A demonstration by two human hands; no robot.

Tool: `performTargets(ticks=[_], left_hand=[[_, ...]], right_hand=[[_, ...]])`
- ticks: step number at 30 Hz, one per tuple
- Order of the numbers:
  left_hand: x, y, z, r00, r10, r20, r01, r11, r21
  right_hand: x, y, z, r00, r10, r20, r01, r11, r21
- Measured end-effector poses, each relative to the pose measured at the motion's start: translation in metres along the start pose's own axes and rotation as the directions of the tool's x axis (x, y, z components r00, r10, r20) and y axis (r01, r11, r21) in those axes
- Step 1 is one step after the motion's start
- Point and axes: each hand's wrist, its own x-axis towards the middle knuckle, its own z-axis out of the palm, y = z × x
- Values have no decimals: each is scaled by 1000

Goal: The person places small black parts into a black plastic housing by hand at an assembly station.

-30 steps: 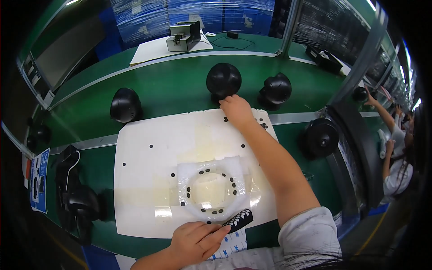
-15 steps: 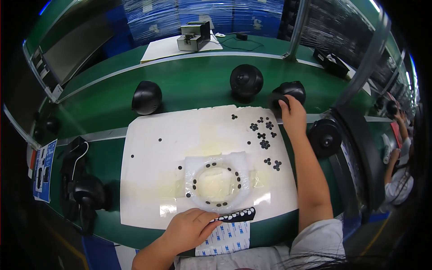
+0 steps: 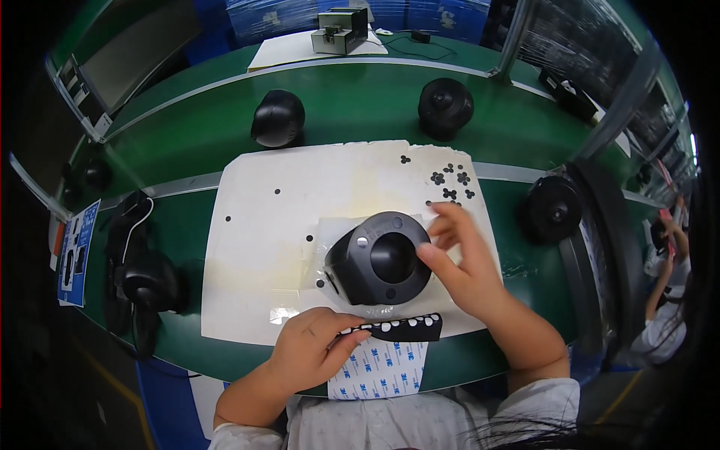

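A black rounded housing (image 3: 341, 262) sits on the foam ring fixture in the middle of the white board (image 3: 247, 247), its flat ring-shaped base facing up with a round hollow in it. Small round recesses mark that base, and one at upper left looks pale. My right hand (image 3: 469, 266) is at the housing's right side, fingers apart, the thumb close to its rim; whether it touches I cannot tell. Between thumb and fingers, my left hand (image 3: 311, 349) pinches a black strip (image 3: 409, 330) with a row of white dots, just in front of the housing.
Clusters of small black round pads (image 3: 450, 180) lie on the board's far right, with single pads at left. Two black housings (image 3: 445, 107) stand on the green belt beyond. A printed backing sheet (image 3: 379, 371) lies at the near edge. More black parts (image 3: 553, 210) sit right.
My right hand has brought the black housing from the belt at far right to the foam ring and loosened its fingers. My left hand still holds the strip. The view has shifted.
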Motion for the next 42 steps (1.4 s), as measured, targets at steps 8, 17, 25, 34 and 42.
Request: performTargets(ticks=[8,17,25,34,42], left_hand=[[-3,10,4,994,10,-106,-22,993,-112],[-4,-6,0,992,122,-5,-120,966,-228],[-3,-6,2,984,174,-49,-179,975,-129],[-6,-19,12,957,283,-60,-287,955,-70],[-6,-7,2,998,47,-34,-53,977,-206]], right_hand=[[-43,-28,24,841,-429,329,506,838,-203],[-38,-15,15,822,-398,407,458,887,-56],[-35,-33,14,786,-498,367,537,844,-4],[-30,-34,27,590,-647,483,777,618,-121],[-42,-26,28,864,-375,337,356,927,118]])
